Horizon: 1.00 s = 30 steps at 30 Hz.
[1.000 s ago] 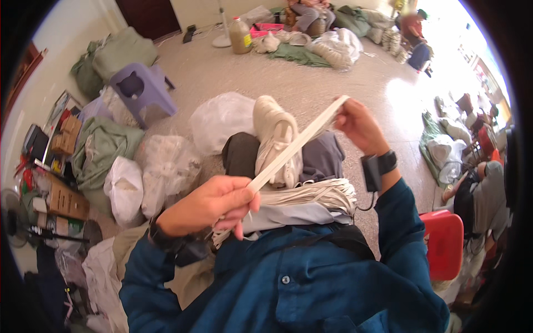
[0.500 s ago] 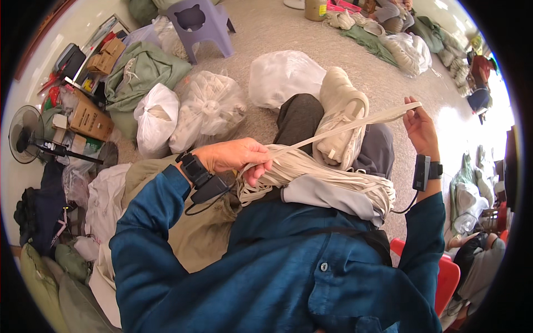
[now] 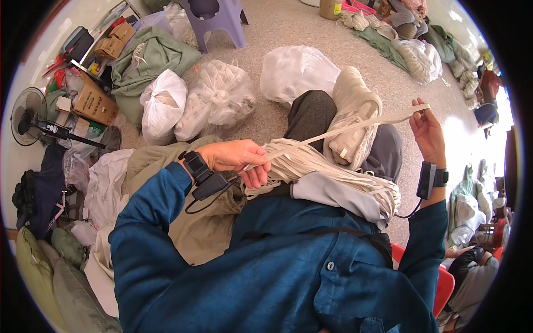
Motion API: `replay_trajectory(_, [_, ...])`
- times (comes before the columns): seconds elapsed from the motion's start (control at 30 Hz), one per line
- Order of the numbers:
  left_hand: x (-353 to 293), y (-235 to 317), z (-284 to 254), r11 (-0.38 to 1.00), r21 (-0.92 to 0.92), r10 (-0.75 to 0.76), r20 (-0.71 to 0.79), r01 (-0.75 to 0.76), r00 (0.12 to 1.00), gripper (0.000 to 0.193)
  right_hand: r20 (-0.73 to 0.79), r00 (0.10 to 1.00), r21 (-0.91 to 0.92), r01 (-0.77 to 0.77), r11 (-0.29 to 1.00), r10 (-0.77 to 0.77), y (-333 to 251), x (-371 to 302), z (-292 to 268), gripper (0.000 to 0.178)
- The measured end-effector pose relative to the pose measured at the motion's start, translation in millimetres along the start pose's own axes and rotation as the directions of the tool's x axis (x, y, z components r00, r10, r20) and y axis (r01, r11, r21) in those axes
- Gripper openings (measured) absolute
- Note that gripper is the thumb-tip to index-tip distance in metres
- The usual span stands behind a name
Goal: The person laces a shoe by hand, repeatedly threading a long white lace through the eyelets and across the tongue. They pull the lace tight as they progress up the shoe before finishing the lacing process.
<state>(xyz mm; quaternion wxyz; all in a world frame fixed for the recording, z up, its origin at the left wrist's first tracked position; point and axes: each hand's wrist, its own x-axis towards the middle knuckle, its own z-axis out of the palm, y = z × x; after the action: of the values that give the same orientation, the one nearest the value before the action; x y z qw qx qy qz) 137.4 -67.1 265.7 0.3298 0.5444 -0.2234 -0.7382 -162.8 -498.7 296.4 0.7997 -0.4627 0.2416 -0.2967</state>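
A flat cream shoelace (image 3: 340, 131) is stretched taut across my lap between both hands. My left hand (image 3: 240, 158) pinches its lower end with thumb and fingers. Higher up on the right, my right hand (image 3: 429, 133) grips the other end near the fingertips, where the lace looks doubled. Below it, a thick bundle of loose cream laces (image 3: 302, 162) lies over my thighs, partly covered by a light grey cloth (image 3: 336, 193). A cream sneaker (image 3: 353, 91) rests on my knees behind the bundle, toe pointing away, and the lace passes in front of it.
Stuffed plastic bags (image 3: 219, 100) and a green sack (image 3: 150, 58) stand on the floor ahead, near a purple stool (image 3: 219, 19). A fan (image 3: 30, 117) and cardboard boxes (image 3: 94, 101) are at left. A red seat (image 3: 442, 288) shows beside me; other people sit at the right edges.
The whole view has shifted slightly, so surroundings sit farther right. Both hands keep hold of the stretched lace, and my right hand's fingers have curled a little differently.
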Motion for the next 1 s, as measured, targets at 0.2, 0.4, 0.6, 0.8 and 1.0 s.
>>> replay_trajectory(0.2, [-5.3,-8.3,-9.1,0.999,-0.038,0.027,-0.003,-0.027,1.0,0.025,0.028,0.999,0.012,0.024,1.0,-0.024,-6.1,-11.6,9.9,0.038])
replay_trajectory(0.4, [-7.5,-21.8,-10.5,0.999,-0.034,0.038,-0.1,-0.042,0.994,0.027,0.074,0.996,0.01,0.042,0.999,-0.043,-9.0,-27.1,24.5,0.04])
replay_trajectory(0.6, [-12.2,-32.0,-12.2,0.989,-0.096,0.105,-0.118,-0.117,0.987,0.026,0.104,0.99,0.018,0.091,0.996,-0.093,-14.3,-47.8,37.2,0.04])
replay_trajectory(0.8, [-19.9,-30.2,-15.8,0.992,-0.05,0.107,-0.179,-0.117,0.978,0.021,0.137,0.978,-0.002,0.157,0.988,-0.155,-14.2,-67.7,40.8,0.039])
replay_trajectory(1.0, [-21.0,-32.4,-14.8,0.974,-0.069,0.176,-0.383,-0.218,0.907,0.019,0.113,0.981,0.051,0.154,0.987,-0.159,-6.3,-88.5,34.8,0.037])
